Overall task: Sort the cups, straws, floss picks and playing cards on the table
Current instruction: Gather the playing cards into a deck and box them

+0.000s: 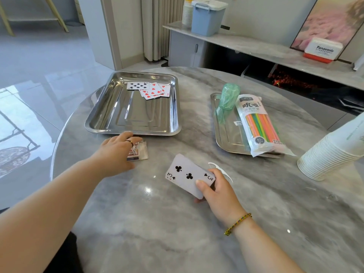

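Note:
My right hand (218, 192) grips a stack of playing cards (187, 175) face up, the three of clubs on top, just above the table. A white floss pick (213, 165) lies on the marble right behind that hand. My left hand (116, 152) rests on a card box (138, 151) in front of the left steel tray (110, 107), its fingers lying over the box. Several cards (149, 89) lie face up in that tray's far corner. The right steel tray (220, 133) holds a pack of coloured straws (260, 125) and a green plastic bag (228, 99). A stack of white paper cups (331, 154) lies tilted at the right edge.
The round marble table (157, 223) is bare in front of me. Behind it runs a low counter (256, 44) with a blue lidded bin (207, 15), another stack of cups (187, 13) and a white and red box (323, 50).

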Tool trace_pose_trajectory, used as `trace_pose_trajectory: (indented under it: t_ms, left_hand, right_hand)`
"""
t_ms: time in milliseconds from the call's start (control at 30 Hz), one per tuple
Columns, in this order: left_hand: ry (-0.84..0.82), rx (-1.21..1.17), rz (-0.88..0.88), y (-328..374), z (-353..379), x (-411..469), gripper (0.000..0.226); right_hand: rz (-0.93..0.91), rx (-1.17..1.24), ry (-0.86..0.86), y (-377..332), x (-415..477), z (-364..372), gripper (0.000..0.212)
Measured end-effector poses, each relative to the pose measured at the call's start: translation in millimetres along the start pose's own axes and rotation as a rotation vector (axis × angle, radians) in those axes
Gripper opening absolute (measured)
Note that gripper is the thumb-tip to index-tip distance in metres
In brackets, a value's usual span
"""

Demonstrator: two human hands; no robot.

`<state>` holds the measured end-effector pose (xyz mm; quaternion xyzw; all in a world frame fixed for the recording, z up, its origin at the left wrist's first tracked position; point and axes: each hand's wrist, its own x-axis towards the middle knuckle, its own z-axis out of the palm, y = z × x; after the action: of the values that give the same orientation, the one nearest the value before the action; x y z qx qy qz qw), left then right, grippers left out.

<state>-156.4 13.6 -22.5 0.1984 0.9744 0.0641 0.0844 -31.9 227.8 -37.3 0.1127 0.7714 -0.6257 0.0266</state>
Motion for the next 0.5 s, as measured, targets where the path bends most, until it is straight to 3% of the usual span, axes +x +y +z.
trace_pose_trajectory:
  t_ms: [200, 400, 500]
  left_hand:
    - [0.015, 0.047, -0.005, 1, 7, 5, 0.074]
    - [-0.107, 0.038, 0.050, 1, 5, 3, 0.073]
    - [-0.094, 0.143, 0.080, 2, 2, -1, 0.064]
  right_hand:
    - [0.040, 0.226, -0.046, -9, 0, -3, 0.017]
    - [0.080, 0.260, -0.086, -11, -3, -8, 0.013]
    - [0.114, 0.258, -0.103, -11, -4, -10, 0.011]
